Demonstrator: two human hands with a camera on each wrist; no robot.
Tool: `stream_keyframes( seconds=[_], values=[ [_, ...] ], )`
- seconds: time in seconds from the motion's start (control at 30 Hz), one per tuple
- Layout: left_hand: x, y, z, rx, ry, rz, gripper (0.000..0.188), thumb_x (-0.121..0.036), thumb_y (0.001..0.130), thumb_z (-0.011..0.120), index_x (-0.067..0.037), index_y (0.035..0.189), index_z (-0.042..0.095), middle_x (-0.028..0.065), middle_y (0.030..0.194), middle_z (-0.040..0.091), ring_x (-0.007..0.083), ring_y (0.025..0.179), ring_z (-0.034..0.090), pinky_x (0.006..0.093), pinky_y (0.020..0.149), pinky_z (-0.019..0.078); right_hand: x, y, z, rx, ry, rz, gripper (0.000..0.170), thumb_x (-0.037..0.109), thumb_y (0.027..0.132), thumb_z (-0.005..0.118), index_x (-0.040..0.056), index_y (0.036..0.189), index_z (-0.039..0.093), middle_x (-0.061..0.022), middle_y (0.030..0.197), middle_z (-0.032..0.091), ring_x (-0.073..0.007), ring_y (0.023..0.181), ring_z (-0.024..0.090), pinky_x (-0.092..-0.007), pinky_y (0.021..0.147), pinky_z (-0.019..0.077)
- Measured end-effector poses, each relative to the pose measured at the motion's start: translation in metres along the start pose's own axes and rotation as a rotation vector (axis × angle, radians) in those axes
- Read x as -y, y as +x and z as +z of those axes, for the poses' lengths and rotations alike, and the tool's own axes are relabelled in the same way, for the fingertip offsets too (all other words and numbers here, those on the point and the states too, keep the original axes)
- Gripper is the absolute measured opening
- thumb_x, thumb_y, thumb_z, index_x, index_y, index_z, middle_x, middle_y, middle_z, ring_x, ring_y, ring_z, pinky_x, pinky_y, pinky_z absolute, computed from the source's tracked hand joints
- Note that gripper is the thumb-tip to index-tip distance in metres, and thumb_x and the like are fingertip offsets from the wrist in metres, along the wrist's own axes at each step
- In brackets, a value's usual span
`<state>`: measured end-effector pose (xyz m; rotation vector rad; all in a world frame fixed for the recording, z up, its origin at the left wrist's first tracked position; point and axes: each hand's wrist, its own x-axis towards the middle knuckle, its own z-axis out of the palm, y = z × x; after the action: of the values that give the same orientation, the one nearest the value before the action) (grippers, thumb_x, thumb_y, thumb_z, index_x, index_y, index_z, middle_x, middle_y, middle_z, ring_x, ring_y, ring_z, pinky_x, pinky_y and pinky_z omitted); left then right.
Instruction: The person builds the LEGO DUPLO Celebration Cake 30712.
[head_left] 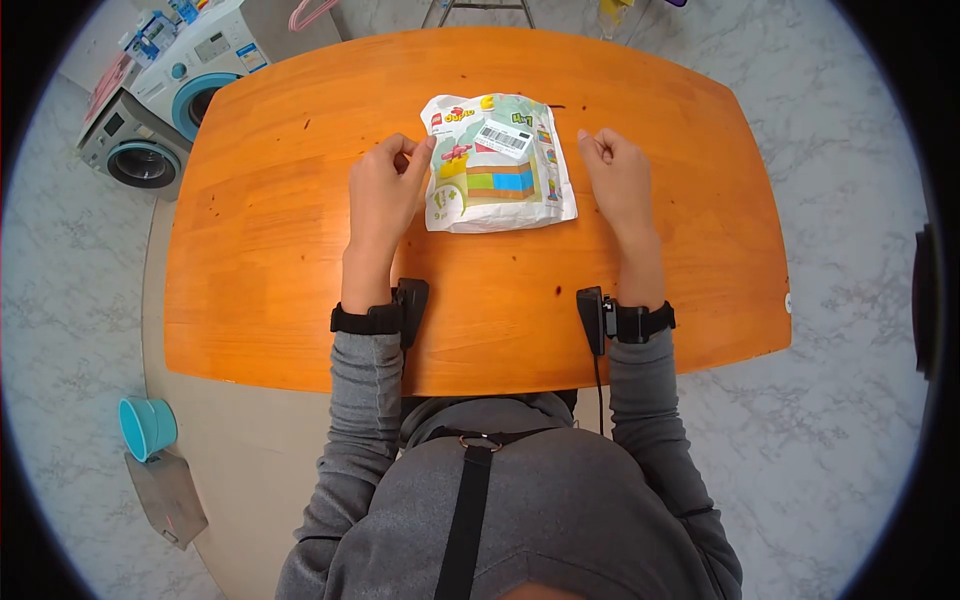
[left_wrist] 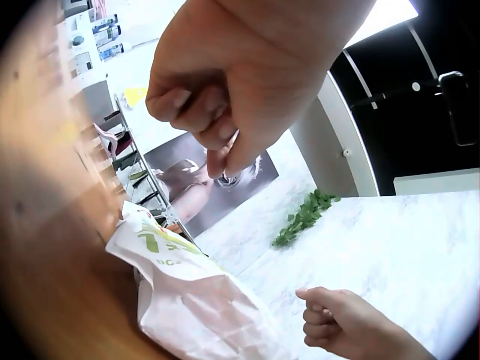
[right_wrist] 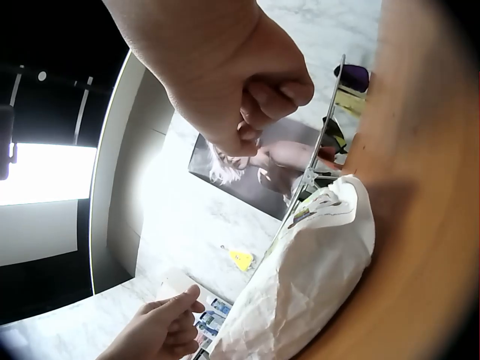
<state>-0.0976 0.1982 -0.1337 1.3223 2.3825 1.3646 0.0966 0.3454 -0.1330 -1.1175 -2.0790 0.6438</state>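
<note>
A white LEGO Duplo bag [head_left: 500, 170], printed with colourful bricks and bearing a barcode label [head_left: 504, 139], lies on the wooden table [head_left: 280, 240] between both hands. My left hand [head_left: 383, 190] is held at the bag's left side, fingers curled in and thumb against the index finger. In the head view its thumb tip overlaps the bag's edge; the left wrist view shows a gap between that hand [left_wrist: 240, 82] and the crinkled bag [left_wrist: 202, 300]. To the right of the bag, my right hand [head_left: 620, 185] is curled the same way. Neither hand holds anything.
Two washing machines [head_left: 150, 150] stand on the floor beyond the table's left corner. A blue bucket [head_left: 147, 428] sits at lower left beside a grey bin [head_left: 168, 497]. Behind the table's far edge is a metal-legged stand [head_left: 487, 6]. A cable [head_left: 600, 395] hangs from the right wrist camera.
</note>
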Motion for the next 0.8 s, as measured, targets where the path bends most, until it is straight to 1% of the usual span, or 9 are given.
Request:
stream_keyframes(
  seconds=[0.07, 0.2, 0.27, 0.3, 0.4, 0.47, 0.7, 0.77, 0.8],
  values=[
    [0.003, 0.001, 0.000, -0.076, -0.054, -0.036, 0.039, -0.031, 0.085, 0.064, 0.002, 0.066, 0.055, 0.0002, 0.048, 0.034, 0.0079, 0.046, 0.028, 0.0278, 0.043, 0.0219, 0.003, -0.003, -0.001, -0.015, 0.029, 0.004, 0.041, 0.027, 0.086, 0.056, -0.0002, 0.060, 0.039, -0.0102, 0.050, 0.037, -0.0226, 0.047, 0.035, -0.0362, 0.049, 0.0325],
    [0.009, 0.003, 0.000, -0.076, -0.048, -0.025, 0.039, -0.030, 0.085, 0.064, 0.002, 0.065, 0.053, -0.0003, 0.048, 0.034, 0.0072, 0.047, 0.027, 0.0277, 0.043, 0.0211, 0.008, -0.002, 0.001, 0.003, 0.053, 0.013, 0.041, 0.027, 0.086, 0.055, -0.0004, 0.060, 0.039, -0.0096, 0.050, 0.037, -0.0212, 0.047, 0.034, -0.0358, 0.048, 0.0320],
    [0.012, 0.004, -0.001, -0.085, -0.068, -0.029, 0.037, -0.030, 0.084, 0.064, 0.002, 0.068, 0.056, 0.0047, 0.046, 0.040, 0.0125, 0.043, 0.033, 0.0301, 0.042, 0.0277, 0.010, -0.001, 0.005, 0.007, 0.087, -0.015, 0.041, 0.026, 0.086, 0.056, -0.0008, 0.060, 0.040, -0.0091, 0.049, 0.036, -0.0193, 0.046, 0.034, -0.0352, 0.048, 0.0311],
    [0.012, 0.004, -0.001, -0.087, -0.065, -0.031, 0.037, -0.030, 0.084, 0.064, 0.002, 0.068, 0.056, 0.0047, 0.046, 0.040, 0.0125, 0.043, 0.033, 0.0301, 0.042, 0.0277, 0.011, -0.001, 0.006, 0.010, 0.089, -0.017, 0.041, 0.026, 0.086, 0.056, -0.0008, 0.060, 0.040, -0.0091, 0.049, 0.036, -0.0193, 0.046, 0.034, -0.0352, 0.048, 0.0311],
    [0.013, 0.002, -0.001, -0.116, -0.120, -0.046, 0.036, -0.028, 0.084, 0.064, 0.002, 0.067, 0.055, 0.0037, 0.047, 0.038, 0.0113, 0.044, 0.031, 0.0295, 0.042, 0.0270, 0.012, -0.003, 0.013, 0.007, 0.134, -0.013, 0.040, 0.025, 0.085, 0.057, -0.0013, 0.060, 0.042, -0.0074, 0.049, 0.035, -0.0158, 0.047, 0.032, -0.0330, 0.047, 0.0301],
    [0.017, 0.000, 0.002, -0.194, -0.097, -0.029, 0.035, -0.027, 0.085, 0.064, 0.001, 0.066, 0.055, 0.0030, 0.047, 0.039, 0.0107, 0.044, 0.031, 0.0290, 0.042, 0.0265, 0.008, -0.007, 0.019, 0.009, 0.195, 0.017, 0.039, 0.023, 0.085, 0.059, -0.0013, 0.060, 0.042, -0.0056, 0.049, 0.034, -0.0127, 0.048, 0.030, -0.0312, 0.047, 0.0290],
    [0.013, -0.007, 0.003, -0.174, -0.100, -0.052, 0.034, -0.026, 0.085, 0.064, 0.001, 0.066, 0.055, 0.0025, 0.047, 0.039, 0.0103, 0.044, 0.032, 0.0285, 0.042, 0.0268, 0.008, -0.013, 0.021, -0.022, 0.266, 0.033, 0.039, 0.022, 0.085, 0.059, -0.0010, 0.060, 0.041, -0.0029, 0.049, 0.032, -0.0101, 0.049, 0.029, -0.0307, 0.046, 0.0278],
    [0.013, -0.009, 0.005, -0.154, -0.178, -0.049, 0.035, -0.025, 0.087, 0.062, 0.002, 0.067, 0.053, -0.0026, 0.052, 0.040, 0.0041, 0.050, 0.030, 0.0241, 0.046, 0.0240, 0.006, -0.014, 0.021, -0.020, 0.273, 0.029, 0.039, 0.022, 0.085, 0.060, -0.0011, 0.060, 0.041, -0.0022, 0.050, 0.031, -0.0099, 0.049, 0.028, -0.0302, 0.046, 0.0274],
    [0.013, -0.009, 0.004, -0.154, -0.177, -0.053, 0.035, -0.025, 0.087, 0.062, 0.002, 0.067, 0.053, -0.0026, 0.052, 0.040, 0.0041, 0.050, 0.030, 0.0241, 0.046, 0.0240, 0.005, -0.014, 0.022, -0.017, 0.273, 0.030, 0.039, 0.022, 0.085, 0.060, -0.0011, 0.060, 0.041, -0.0022, 0.050, 0.031, -0.0099, 0.049, 0.028, -0.0302, 0.046, 0.0274]
  ],
)
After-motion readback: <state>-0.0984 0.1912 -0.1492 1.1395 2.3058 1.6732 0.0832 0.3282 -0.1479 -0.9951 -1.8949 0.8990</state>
